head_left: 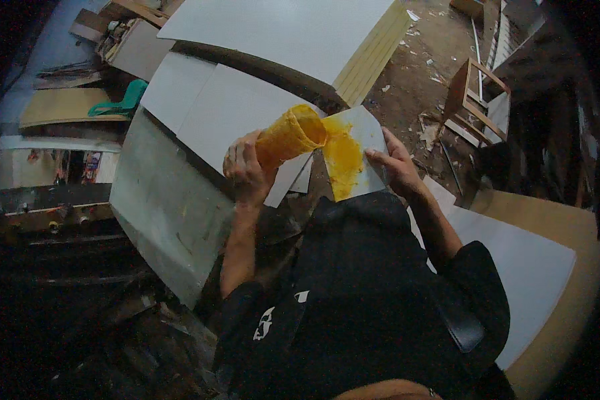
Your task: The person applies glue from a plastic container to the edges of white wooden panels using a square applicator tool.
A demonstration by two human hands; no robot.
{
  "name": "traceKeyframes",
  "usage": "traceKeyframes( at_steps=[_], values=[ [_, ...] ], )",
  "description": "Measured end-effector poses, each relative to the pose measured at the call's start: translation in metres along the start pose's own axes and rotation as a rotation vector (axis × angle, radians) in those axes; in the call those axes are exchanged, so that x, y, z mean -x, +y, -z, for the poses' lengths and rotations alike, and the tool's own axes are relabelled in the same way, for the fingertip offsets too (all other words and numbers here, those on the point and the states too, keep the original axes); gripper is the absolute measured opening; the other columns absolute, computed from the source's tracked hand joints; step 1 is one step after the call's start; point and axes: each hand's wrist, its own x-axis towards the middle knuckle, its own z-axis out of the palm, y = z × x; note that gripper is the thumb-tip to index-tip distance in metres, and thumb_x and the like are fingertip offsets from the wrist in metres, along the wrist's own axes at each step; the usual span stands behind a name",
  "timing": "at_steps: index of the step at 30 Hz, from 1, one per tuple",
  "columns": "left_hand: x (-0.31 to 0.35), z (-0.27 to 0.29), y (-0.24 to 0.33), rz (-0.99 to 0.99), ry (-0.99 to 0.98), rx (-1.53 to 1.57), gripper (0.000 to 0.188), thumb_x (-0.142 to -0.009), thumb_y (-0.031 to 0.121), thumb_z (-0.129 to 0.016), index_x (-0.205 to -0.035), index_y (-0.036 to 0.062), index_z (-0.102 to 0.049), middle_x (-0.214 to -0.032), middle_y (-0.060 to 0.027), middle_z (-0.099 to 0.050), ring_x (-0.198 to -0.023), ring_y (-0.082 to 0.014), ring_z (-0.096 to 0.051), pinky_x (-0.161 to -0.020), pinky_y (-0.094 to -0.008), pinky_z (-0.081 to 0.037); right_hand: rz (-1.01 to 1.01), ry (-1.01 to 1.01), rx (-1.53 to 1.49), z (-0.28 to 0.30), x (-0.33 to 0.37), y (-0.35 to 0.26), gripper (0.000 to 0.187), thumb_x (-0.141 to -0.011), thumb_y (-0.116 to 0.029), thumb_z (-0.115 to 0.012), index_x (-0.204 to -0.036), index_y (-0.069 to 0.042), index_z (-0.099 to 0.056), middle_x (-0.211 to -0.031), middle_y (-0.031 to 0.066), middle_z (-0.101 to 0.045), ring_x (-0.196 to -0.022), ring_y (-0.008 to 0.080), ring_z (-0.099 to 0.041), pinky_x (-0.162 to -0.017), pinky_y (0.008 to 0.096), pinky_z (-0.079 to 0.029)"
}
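Note:
My left hand (250, 163) is wrapped round a yellow-smeared cylindrical container (288, 137), tilted so its open mouth faces right. Its rim meets or overlaps the edge of a small white board (372, 137), and I cannot tell if they touch. Thick yellow paste (343, 157) is spread over the left part of that board. My right hand (397, 160) grips the board by its right edge, the thumb on top and the other fingers partly hidden. What is inside the container cannot be made out.
Large white panels (280, 30) lie stacked ahead, with a pale greenish panel (167, 207) at the left. A green plastic piece (123, 100) rests farther left. A wooden frame (477, 100) stands on the littered floor (410, 80) at right. More white sheet (513, 267) lies by my right elbow.

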Motion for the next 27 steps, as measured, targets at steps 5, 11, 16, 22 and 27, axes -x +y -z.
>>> traceKeyframes(
  at_steps=[5,11,16,22,27],
  values=[
    [0.01,0.017,-0.023,-0.098,-0.04,0.029,0.055,-0.077,0.038,-0.072,-0.122,0.0106,-0.053,-0.113,-0.0073,-0.06,-0.106,-0.0291,-0.056,-0.091,-0.0435,-0.043,-0.025,0.044,-0.073,-0.018,0.017,0.026,0.051,-0.087,-0.008,-0.063,-0.132,0.002,-0.041,-0.121,0.0114,-0.058,-0.108,0.0168,-0.057,-0.094,0.0301,-0.045],
    [0.018,0.024,-0.028,-0.113,-0.11,0.032,0.057,-0.078,0.041,-0.07,-0.123,0.0105,-0.053,-0.115,-0.0081,-0.059,-0.108,-0.0291,-0.055,-0.093,-0.0439,-0.041,-0.009,0.094,-0.085,-0.02,0.023,0.041,0.052,-0.086,-0.01,-0.065,-0.132,0.002,-0.042,-0.119,0.0099,-0.06,-0.104,0.0159,-0.059,-0.091,0.0302,-0.047],
    [0.015,0.012,-0.026,-0.11,-0.096,0.03,0.057,-0.078,0.041,-0.07,-0.123,0.01,-0.053,-0.115,-0.0084,-0.059,-0.108,-0.0293,-0.055,-0.093,-0.0441,-0.041,-0.032,0.048,-0.061,-0.008,0.024,0.045,0.055,-0.085,-0.011,-0.066,-0.133,0.002,-0.041,-0.119,0.0092,-0.06,-0.102,0.0151,-0.061,-0.089,0.0298,-0.048],
    [0.002,-0.003,0.002,-0.104,-0.082,-0.024,0.059,-0.077,0.038,-0.072,-0.124,0.0083,-0.052,-0.114,-0.0093,-0.06,-0.107,-0.031,-0.055,-0.093,-0.0455,-0.042,-0.086,-0.034,-0.125,0.033,-0.011,0.027,0.059,-0.083,-0.01,-0.066,-0.136,0.001,-0.04,-0.121,0.0088,-0.059,-0.11,0.0156,-0.057,-0.098,0.0297,-0.042],
    [0.006,-0.042,0.03,0.126,-0.065,0.042,0.06,-0.075,0.034,-0.075,-0.123,0.0072,-0.051,-0.113,-0.012,-0.06,-0.105,-0.0332,-0.055,-0.091,-0.0459,-0.043,-0.072,-0.094,-0.091,0.086,-0.033,0.025,0.06,-0.083,-0.009,-0.066,-0.136,0.001,-0.04,-0.122,0.0091,-0.059,-0.108,0.0158,-0.058,-0.096,0.0307,-0.045]
  ],
)
